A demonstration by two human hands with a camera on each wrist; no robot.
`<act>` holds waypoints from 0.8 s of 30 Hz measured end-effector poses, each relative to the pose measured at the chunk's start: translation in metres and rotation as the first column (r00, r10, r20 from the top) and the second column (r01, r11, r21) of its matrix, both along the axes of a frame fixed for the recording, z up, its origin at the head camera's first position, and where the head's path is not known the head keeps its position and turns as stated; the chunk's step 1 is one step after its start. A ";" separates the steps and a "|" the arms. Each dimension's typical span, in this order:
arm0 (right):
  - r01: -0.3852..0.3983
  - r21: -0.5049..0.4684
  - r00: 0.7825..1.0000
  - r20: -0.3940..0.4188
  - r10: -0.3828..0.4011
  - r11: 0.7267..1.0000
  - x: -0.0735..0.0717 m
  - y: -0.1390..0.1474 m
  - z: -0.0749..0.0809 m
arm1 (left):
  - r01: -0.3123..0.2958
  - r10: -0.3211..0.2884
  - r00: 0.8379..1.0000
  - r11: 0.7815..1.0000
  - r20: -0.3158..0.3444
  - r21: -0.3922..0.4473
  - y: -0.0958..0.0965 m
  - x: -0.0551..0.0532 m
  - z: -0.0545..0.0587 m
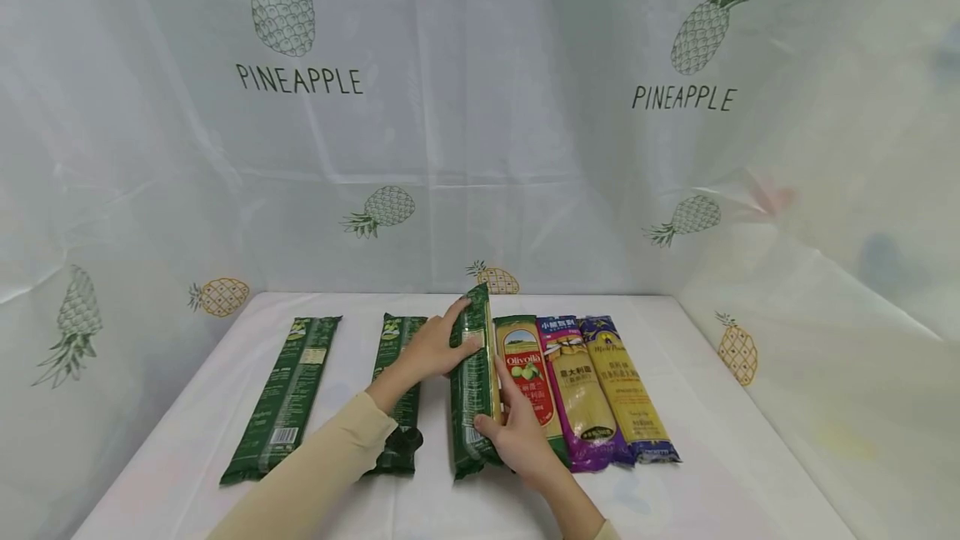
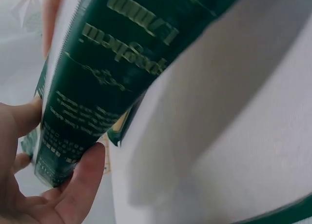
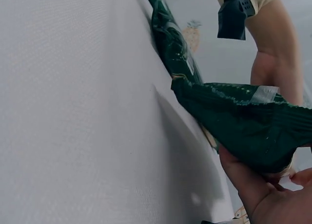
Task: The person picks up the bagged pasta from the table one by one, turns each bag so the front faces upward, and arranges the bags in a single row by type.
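A dark green spaghetti pack is held between both hands, raised and turned on its long side. My left hand grips its upper end; in the left wrist view, fingers and thumb wrap round that end. Near the lower end, my right hand holds the pack from the right, thumb on its front. The right wrist view shows the crimped green end of the pack above the right hand's fingers. Just right of the held pack lies a red-labelled Olivoilà pasta pack, partly covered by the right hand.
Left of the hands lie two more green packs, one at the far left and one partly under the left forearm. A purple pasta pack and a yellow-blue one lie at right. White pineapple-print cloth hangs behind the table.
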State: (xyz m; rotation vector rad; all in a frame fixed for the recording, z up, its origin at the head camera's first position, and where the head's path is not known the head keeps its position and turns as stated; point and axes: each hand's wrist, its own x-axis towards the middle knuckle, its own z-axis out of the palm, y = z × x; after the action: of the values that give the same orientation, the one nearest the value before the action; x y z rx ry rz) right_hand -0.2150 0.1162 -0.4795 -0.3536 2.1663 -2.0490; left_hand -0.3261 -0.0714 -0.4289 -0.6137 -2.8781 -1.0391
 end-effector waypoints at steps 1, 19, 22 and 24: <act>0.006 0.007 1.000 -0.004 -0.006 1.000 0.000 0.000 0.000 | 0.008 -0.008 1.000 1.000 0.002 0.018 0.000 0.000 -0.001; -0.003 0.183 0.999 0.033 -0.004 0.983 0.002 0.003 0.008 | -0.042 -0.063 0.966 0.920 0.253 0.391 -0.004 0.001 -0.009; -0.014 0.122 0.992 0.124 -0.002 0.992 0.002 0.005 0.010 | -0.075 -0.048 0.960 0.906 0.276 0.418 -0.006 0.000 -0.008; -0.030 0.024 0.979 0.202 0.025 0.999 0.002 0.006 0.011 | -0.091 -0.040 0.958 0.895 0.283 0.436 -0.007 -0.001 -0.008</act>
State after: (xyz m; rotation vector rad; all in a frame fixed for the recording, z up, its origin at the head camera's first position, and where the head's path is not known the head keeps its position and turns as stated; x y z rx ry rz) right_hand -0.2134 0.1220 -0.4686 -0.1630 2.0540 -1.9458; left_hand -0.3270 -0.0787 -0.4368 -0.4186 -2.6905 -1.8440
